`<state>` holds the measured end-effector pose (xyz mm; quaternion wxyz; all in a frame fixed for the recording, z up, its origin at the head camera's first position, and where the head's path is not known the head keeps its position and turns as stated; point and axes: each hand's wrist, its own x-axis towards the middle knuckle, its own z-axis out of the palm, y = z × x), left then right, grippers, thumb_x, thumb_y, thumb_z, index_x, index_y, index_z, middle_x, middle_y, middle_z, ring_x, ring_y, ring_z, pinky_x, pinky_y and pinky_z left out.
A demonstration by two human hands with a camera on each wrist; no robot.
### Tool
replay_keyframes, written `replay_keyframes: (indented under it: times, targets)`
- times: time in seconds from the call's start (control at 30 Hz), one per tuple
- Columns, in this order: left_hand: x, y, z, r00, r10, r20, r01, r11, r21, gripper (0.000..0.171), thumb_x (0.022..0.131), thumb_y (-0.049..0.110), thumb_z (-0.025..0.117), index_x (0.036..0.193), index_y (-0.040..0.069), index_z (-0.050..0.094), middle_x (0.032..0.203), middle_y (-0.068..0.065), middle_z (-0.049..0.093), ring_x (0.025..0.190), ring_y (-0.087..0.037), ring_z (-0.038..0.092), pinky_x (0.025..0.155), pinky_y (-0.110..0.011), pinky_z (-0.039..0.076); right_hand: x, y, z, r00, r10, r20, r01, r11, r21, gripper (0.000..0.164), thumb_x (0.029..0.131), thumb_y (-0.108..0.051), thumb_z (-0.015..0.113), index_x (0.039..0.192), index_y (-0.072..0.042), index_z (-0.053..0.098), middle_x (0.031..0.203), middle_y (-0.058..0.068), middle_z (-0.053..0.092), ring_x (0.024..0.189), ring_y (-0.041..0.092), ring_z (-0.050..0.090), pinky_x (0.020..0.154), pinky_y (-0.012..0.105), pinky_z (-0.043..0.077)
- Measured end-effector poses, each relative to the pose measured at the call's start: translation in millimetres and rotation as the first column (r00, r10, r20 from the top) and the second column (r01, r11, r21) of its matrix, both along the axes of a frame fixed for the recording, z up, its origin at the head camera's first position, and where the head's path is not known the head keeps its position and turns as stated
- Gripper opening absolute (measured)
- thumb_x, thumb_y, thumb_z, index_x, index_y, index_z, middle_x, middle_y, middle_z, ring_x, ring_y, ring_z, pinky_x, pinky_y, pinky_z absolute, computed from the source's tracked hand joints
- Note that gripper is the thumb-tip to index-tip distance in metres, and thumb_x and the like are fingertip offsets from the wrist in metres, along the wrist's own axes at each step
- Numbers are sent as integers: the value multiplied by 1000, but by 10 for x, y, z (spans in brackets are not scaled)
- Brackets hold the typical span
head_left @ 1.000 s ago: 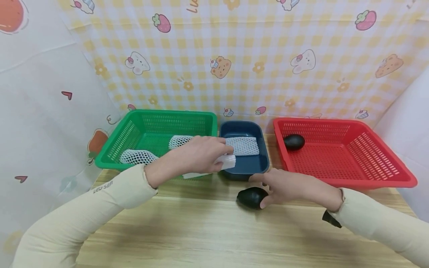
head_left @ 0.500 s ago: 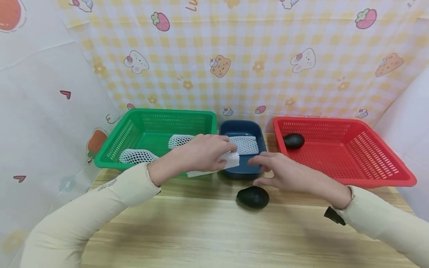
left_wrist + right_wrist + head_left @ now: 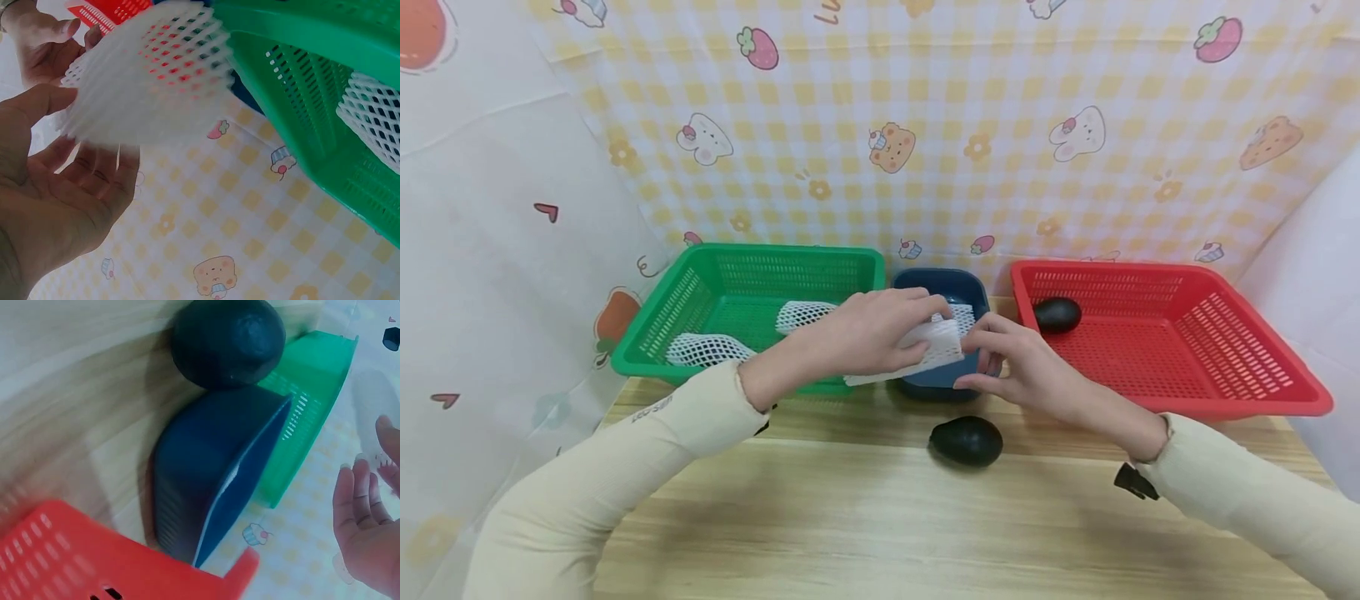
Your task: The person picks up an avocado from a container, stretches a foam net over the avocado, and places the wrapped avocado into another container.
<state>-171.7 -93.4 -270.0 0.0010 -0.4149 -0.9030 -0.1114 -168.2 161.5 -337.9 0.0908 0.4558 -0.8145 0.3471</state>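
Observation:
My left hand [image 3: 872,333] holds a white foam fruit net [image 3: 940,346] between thumb and fingers, above the front of the dark blue tub [image 3: 917,279]. In the left wrist view the foam net [image 3: 150,81] spreads out from between the thumb and fingers. At its free end is my right hand [image 3: 1030,358], index fingertip right at the net's edge and thumb held apart below. A dark avocado [image 3: 966,442] lies on the table in front of the tub. Another net [image 3: 966,317] lies inside the tub, partly hidden by the left hand and the held net.
On the left, a green basket [image 3: 775,250] contains netted pieces [image 3: 707,348], partly hidden by the left arm. To the right stands a red basket [image 3: 1150,350] with a dark avocado [image 3: 1057,315] near its left wall. A checked cloth [image 3: 970,108] hangs behind.
The right hand has left the avocado on the table and moved up to the foam net's end. The left hand has carried the net slightly right and up, over the tub.

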Motion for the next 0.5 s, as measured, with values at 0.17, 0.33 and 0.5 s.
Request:
replay_keyframes:
  times: [0.17, 0.33, 0.5]
  targets:
    - [-2, 33, -30, 1000, -16, 24, 14, 996, 84, 42, 98, 26, 69, 137, 16, 58, 122, -1, 65, 102, -14, 60, 76, -25, 52, 11, -5, -31, 998, -13, 57, 14, 1000, -13, 26, 78, -5, 88, 98, -16, 75, 95, -3, 53, 75, 9, 57, 57, 31, 53]
    - [-17, 21, -61, 998, -10, 57, 4, 995, 102, 44, 100, 29, 67, 140, 15, 57, 125, -2, 65, 106, -14, 61, 81, -29, 53, 2, 2, -24, 998, 0, 69, 3, 999, -43, 27, 80, -1, 86, 98, -17, 76, 93, -4, 54, 77, 11, 57, 57, 29, 52]
    - [-47, -79, -98, 989, -22, 143, 2, 990, 138, 43, 105, 33, 58, 143, 12, 54, 116, -1, 67, 95, -13, 61, 77, -28, 51, 9, 28, -13, 996, -5, 89, 12, 997, -79, 25, 82, -2, 84, 97, -19, 73, 95, -4, 58, 77, 11, 57, 56, 29, 53]
